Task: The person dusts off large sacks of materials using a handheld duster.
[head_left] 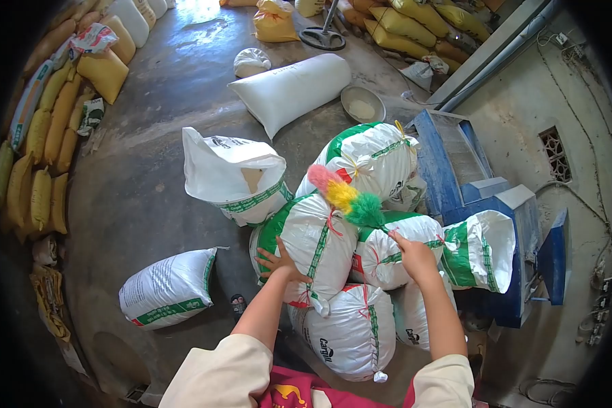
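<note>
In the head view my right hand (pixel 413 256) is closed round the handle of a duster (pixel 345 196), whose fluffy head runs from pink through yellow to green. The duster's head lies over the tied white-and-green sacks. My left hand (pixel 283 265) rests with fingers spread on the side of a full white-and-green sack (pixel 316 238) tied with red string. Another full sack (pixel 381 166) lies beyond the duster. Nearer to me is a tied sack (pixel 350 333) with Cargill printed on it. A further sack (pixel 404 238) lies below my right hand's side of the pile.
An open-topped white sack (pixel 234 170) stands left of the pile, and a closed sack (pixel 170 287) lies on the floor. A blue machine (pixel 455 153) stands at the right, beside an open sack (pixel 479 251). Behind are a long white sack (pixel 296 88) and a metal basin (pixel 362 104).
</note>
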`<action>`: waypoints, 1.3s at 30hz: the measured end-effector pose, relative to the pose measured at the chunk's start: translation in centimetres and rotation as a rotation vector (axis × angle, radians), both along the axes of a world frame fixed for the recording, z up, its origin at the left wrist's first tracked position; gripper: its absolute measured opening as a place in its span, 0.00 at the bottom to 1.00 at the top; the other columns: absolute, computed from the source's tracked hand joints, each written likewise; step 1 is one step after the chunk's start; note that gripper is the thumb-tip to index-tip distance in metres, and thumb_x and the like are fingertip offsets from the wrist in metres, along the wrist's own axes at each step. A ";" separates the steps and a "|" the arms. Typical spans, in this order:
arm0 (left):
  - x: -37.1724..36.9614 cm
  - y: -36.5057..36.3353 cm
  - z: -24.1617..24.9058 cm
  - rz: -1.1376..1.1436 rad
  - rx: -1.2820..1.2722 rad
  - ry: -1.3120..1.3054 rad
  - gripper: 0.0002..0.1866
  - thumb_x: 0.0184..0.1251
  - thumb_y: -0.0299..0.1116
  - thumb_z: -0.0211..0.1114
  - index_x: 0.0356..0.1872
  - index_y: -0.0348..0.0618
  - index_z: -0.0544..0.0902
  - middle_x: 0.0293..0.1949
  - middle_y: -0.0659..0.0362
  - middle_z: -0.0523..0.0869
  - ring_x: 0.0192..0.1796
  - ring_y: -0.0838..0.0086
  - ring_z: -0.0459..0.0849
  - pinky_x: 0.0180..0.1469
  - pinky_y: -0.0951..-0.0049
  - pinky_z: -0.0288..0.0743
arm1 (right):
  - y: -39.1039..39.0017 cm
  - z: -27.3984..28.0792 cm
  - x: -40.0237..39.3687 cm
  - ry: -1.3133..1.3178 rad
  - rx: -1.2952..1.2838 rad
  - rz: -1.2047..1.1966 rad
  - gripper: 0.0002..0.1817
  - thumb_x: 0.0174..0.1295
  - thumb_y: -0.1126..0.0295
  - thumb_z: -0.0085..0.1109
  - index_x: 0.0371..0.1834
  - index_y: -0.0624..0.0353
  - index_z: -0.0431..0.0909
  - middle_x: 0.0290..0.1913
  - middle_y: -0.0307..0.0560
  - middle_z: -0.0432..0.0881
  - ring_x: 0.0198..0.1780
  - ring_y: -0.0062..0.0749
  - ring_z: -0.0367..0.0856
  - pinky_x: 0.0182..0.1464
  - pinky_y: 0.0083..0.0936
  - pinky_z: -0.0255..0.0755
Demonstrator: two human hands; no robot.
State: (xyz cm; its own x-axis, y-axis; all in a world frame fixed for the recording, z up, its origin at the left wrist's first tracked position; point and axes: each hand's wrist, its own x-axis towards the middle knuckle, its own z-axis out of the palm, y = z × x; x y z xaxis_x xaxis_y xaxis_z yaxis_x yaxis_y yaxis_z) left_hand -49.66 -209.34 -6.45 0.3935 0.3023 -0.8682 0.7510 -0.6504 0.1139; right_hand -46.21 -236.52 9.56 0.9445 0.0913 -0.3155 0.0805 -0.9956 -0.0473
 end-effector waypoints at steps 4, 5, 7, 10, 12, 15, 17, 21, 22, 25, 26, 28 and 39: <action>-0.1 0.1 0.1 -0.015 -0.002 -0.002 0.81 0.17 0.51 0.81 0.57 0.70 0.12 0.61 0.39 0.13 0.66 0.47 0.17 0.60 0.34 0.41 | -3.2 -1.4 -0.1 0.057 -0.167 -0.064 0.15 0.61 0.65 0.41 0.48 0.38 0.76 0.32 0.54 0.80 0.35 0.49 0.79 0.36 0.41 0.70; 0.0 0.1 -0.2 -0.015 -0.001 -0.001 0.81 0.17 0.51 0.81 0.57 0.70 0.12 0.61 0.39 0.13 0.66 0.47 0.17 0.60 0.34 0.41 | -3.6 -1.0 -0.1 0.059 -0.166 -0.063 0.15 0.61 0.65 0.41 0.48 0.38 0.76 0.32 0.54 0.80 0.35 0.49 0.79 0.36 0.41 0.70; -0.1 0.0 -1.0 -0.012 0.015 -0.016 0.83 0.10 0.51 0.82 0.57 0.72 0.12 0.61 0.40 0.12 0.65 0.46 0.16 0.58 0.32 0.45 | -3.4 1.4 0.0 0.028 -0.276 -0.027 0.15 0.61 0.62 0.42 0.47 0.38 0.76 0.32 0.53 0.80 0.35 0.48 0.79 0.36 0.42 0.70; 0.0 -0.1 -1.2 -0.005 0.023 -0.007 0.83 0.11 0.51 0.82 0.57 0.71 0.12 0.61 0.40 0.13 0.66 0.46 0.17 0.58 0.33 0.45 | -3.1 2.9 -0.8 0.008 -0.229 -0.055 0.15 0.61 0.58 0.43 0.47 0.38 0.77 0.32 0.53 0.80 0.34 0.49 0.78 0.34 0.41 0.69; 0.0 0.0 -0.4 -0.004 0.008 -0.004 0.82 0.13 0.51 0.82 0.57 0.71 0.12 0.61 0.40 0.13 0.66 0.46 0.17 0.59 0.33 0.44 | -2.5 4.5 -1.9 0.034 -0.134 -0.150 0.14 0.61 0.59 0.44 0.48 0.39 0.76 0.35 0.53 0.79 0.37 0.50 0.77 0.37 0.38 0.70; -0.1 -0.2 -0.3 -0.002 0.007 -0.008 0.81 0.15 0.50 0.82 0.58 0.72 0.13 0.61 0.40 0.13 0.67 0.47 0.18 0.60 0.34 0.43 | -6.9 1.0 -5.1 -0.026 0.153 -0.090 0.16 0.62 0.66 0.42 0.51 0.37 0.74 0.37 0.60 0.78 0.37 0.51 0.78 0.38 0.39 0.70; 0.1 -0.2 -0.2 0.002 0.021 0.001 0.81 0.14 0.50 0.82 0.58 0.72 0.13 0.61 0.40 0.13 0.67 0.48 0.18 0.60 0.35 0.43 | -11.1 -1.9 -8.0 -0.012 0.356 -0.112 0.17 0.61 0.68 0.44 0.53 0.43 0.73 0.40 0.60 0.77 0.40 0.53 0.77 0.42 0.38 0.69; 0.0 -0.5 -0.2 0.020 0.046 -0.021 0.82 0.13 0.48 0.82 0.58 0.72 0.14 0.62 0.40 0.14 0.67 0.48 0.19 0.60 0.35 0.44 | -22.2 -5.8 -12.4 -0.024 0.281 -0.473 0.15 0.60 0.67 0.46 0.49 0.52 0.74 0.41 0.60 0.77 0.43 0.54 0.76 0.43 0.39 0.69; 0.0 -0.5 -0.2 0.012 0.054 -0.024 0.82 0.13 0.48 0.82 0.58 0.72 0.14 0.62 0.39 0.14 0.67 0.48 0.20 0.60 0.35 0.44 | -22.9 -5.6 -12.9 -0.150 0.218 -0.633 0.15 0.60 0.66 0.45 0.48 0.53 0.74 0.42 0.60 0.77 0.44 0.54 0.75 0.43 0.40 0.68; 0.0 -0.6 -0.3 -0.014 0.079 -0.019 0.82 0.13 0.49 0.82 0.58 0.72 0.13 0.61 0.39 0.14 0.67 0.47 0.21 0.60 0.36 0.45 | -21.1 -3.9 -11.7 -0.285 0.001 -0.892 0.14 0.60 0.65 0.44 0.46 0.54 0.75 0.39 0.61 0.78 0.42 0.55 0.76 0.41 0.43 0.68; 0.0 -0.6 0.0 -0.034 0.080 -0.017 0.83 0.12 0.49 0.82 0.57 0.71 0.13 0.61 0.38 0.14 0.67 0.46 0.21 0.60 0.36 0.45 | -19.8 -3.7 -11.5 -0.293 0.005 -0.786 0.15 0.61 0.63 0.42 0.45 0.54 0.75 0.36 0.61 0.78 0.40 0.56 0.76 0.39 0.46 0.69; 0.0 -0.7 -0.5 -0.029 0.090 -0.021 0.83 0.12 0.49 0.82 0.57 0.71 0.12 0.61 0.38 0.14 0.67 0.45 0.21 0.61 0.36 0.45 | -16.4 -3.6 -11.2 -0.247 0.033 -0.569 0.13 0.60 0.64 0.42 0.43 0.52 0.75 0.33 0.60 0.78 0.37 0.56 0.77 0.37 0.47 0.69; -0.1 -0.8 -1.1 -0.122 0.145 -0.010 0.85 0.09 0.56 0.81 0.57 0.62 0.11 0.61 0.32 0.19 0.66 0.37 0.24 0.65 0.45 0.35 | -23.3 -2.9 -7.2 -0.163 -0.256 -0.635 0.18 0.63 0.63 0.30 0.47 0.43 0.74 0.35 0.57 0.80 0.36 0.54 0.79 0.38 0.47 0.70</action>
